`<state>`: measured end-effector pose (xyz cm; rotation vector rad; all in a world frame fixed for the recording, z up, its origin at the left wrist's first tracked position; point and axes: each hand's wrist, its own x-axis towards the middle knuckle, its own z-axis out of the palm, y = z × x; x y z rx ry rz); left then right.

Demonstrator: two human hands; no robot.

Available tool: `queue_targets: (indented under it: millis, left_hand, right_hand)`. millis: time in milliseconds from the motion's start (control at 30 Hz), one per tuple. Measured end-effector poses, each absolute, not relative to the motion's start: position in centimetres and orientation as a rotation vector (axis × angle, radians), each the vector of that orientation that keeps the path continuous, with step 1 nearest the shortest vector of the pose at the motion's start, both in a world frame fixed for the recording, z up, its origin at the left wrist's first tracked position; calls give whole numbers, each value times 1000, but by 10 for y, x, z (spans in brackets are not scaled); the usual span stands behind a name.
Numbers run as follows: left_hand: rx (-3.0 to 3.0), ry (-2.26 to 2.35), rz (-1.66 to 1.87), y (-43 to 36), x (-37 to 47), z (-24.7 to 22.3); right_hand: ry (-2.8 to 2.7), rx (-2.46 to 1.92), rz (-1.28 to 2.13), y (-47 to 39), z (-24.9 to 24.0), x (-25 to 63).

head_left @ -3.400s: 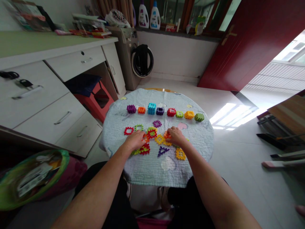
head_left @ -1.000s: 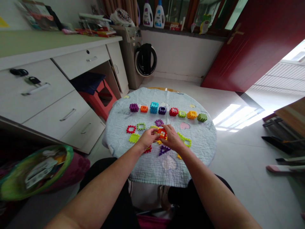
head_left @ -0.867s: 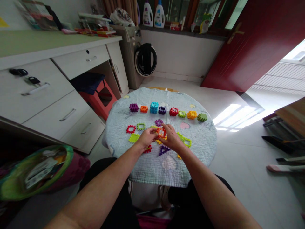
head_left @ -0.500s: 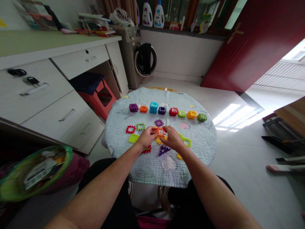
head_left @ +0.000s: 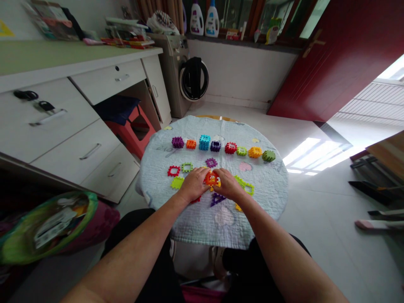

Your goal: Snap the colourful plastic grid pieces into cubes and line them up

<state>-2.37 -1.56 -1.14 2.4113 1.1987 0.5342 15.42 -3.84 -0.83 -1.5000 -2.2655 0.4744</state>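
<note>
Pinched at its left edge by left hand (head_left: pixel 194 184) and at its right edge by right hand (head_left: pixel 229 184): orange window piece (head_left: pixel 208 178), directly between the fingertips, over light blue cloth (head_left: pixel 261 202). Contact between piece and cloth: cannot tell. Just left of left hand: yellow-green panel (head_left: pixel 177 182). Beyond that panel: red frame (head_left: pixel 174 175) and green frame (head_left: pixel 187 171). Partly covered by left wrist: red piece (head_left: pixel 196 200). Just beyond the hands: purple piece (head_left: pixel 215 163). Just nearer than the fingertips: dark purple triangle (head_left: pixel 213 199). Right of right hand: lime pieces (head_left: pixel 239 182). Partly hidden by right forearm: yellow piece (head_left: pixel 238 207). Well beyond the hands, in a row of 8, left to right: purple block (head_left: pixel 177 142), orange block (head_left: pixel 191 144), turquoise block (head_left: pixel 204 142), dark blue block (head_left: pixel 215 148), red block (head_left: pixel 230 147), lime block (head_left: pixel 241 151), yellow-orange block (head_left: pixel 255 152), olive block (head_left: pixel 268 155).
</note>
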Motion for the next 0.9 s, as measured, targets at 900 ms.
queue_targets:
  millis: [900]
  left_hand:
    - [2447, 1305, 466, -19, -23, -5]
  right_hand:
    - [-2311, -1466, 582, -35, -9, 151]
